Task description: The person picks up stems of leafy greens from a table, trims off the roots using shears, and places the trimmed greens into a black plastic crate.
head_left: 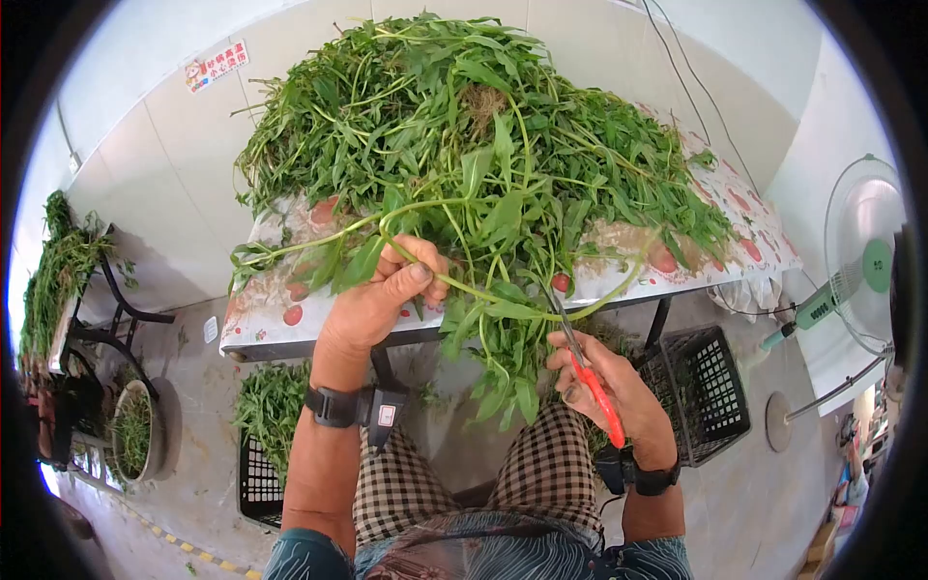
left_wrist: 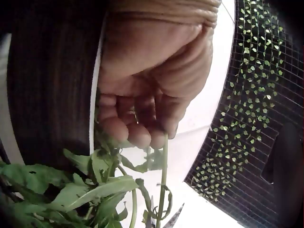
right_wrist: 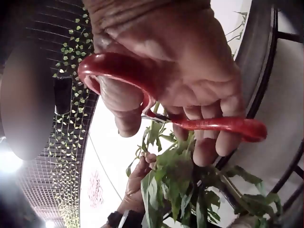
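Note:
My left hand (head_left: 379, 295) pinches a long green stem (left_wrist: 164, 164) between thumb and fingers, over the front edge of the table. The stem's leafy part hangs below and around that hand. In my right hand (head_left: 626, 385) is a pair of scissors (head_left: 596, 394) with red handles, the thumb through one loop and the fingers around the other handle, as the right wrist view shows. The scissors' blades (left_wrist: 174, 216) stand apart, with the stem between them in the left wrist view. A large heap of leafy stems (head_left: 416, 126) lies behind both hands.
The heap sits on a table with a patterned cloth (head_left: 266, 314). Below stand a black crate (head_left: 261, 483) with greens on the left and another black crate (head_left: 710, 387) on the right. A fan (head_left: 865, 256) is at right; a round tub (head_left: 133, 430) stands far left.

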The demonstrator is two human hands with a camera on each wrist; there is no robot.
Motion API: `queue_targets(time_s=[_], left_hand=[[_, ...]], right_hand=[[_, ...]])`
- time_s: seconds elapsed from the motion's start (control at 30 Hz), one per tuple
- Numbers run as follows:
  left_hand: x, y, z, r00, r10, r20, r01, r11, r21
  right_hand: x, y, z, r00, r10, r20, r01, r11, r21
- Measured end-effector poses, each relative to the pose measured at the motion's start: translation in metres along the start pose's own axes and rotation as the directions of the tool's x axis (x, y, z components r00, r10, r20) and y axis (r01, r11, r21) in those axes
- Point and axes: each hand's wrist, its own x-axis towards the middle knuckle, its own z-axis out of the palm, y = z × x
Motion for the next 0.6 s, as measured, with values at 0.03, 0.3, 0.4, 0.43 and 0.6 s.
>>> queue_targets(time_s=[0.03,0.3,0.4,0.43,0.6], left_hand=[[0.001,0.001,0.000,0.999,0.012,0.034,-0.012,1.000,0.001],[0.000,-0.001,-0.001,0.996,-0.013,0.089,0.010,0.999,0.042],[-0.001,0.001,0.001,0.997,-0.049,0.061,0.046,0.998,0.042],[-0.001,0.001,0.001,0.997,-0.049,0.062,0.046,0.998,0.043],[0.000,0.003,0.000,0.994,-0.037,0.105,0.028,0.997,0.077]], right_hand=[[-0.001,0.003,0.001,1.000,-0.019,0.005,0.019,1.000,-0.016],[-0.008,0.010,0.004,0.967,-0.232,0.103,0.251,0.939,-0.235],[-0.011,0.006,0.007,0.976,-0.203,0.080,0.217,0.933,-0.286],[-0.012,0.005,0.007,0.977,-0.201,0.072,0.213,0.924,-0.317],[-0.014,0.010,0.006,0.957,-0.281,0.073,0.283,0.845,-0.454]])
